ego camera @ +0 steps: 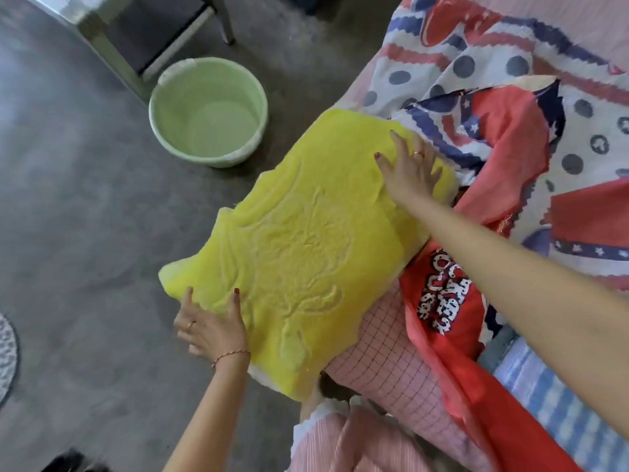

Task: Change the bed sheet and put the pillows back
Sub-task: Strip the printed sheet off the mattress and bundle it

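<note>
Grey floor [85,206] had a green basin [208,112] near the bed [561,413]. Yellow pillow [306,253] lay at bed edge, on a pink checked pillow [381,352] & beside patterned sheet [510,107]. Left hand [207,330] and right hand [410,168] pressed flat on yellow pillow, fingers spread, each grip apart.

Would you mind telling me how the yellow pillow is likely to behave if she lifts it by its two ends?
The yellow pillow looks soft: its cover wrinkles and its corners droop, so it would probably sag. The left hand and right hand lie on opposite ends. It probably will not slip, given its terry-like cover.
</note>
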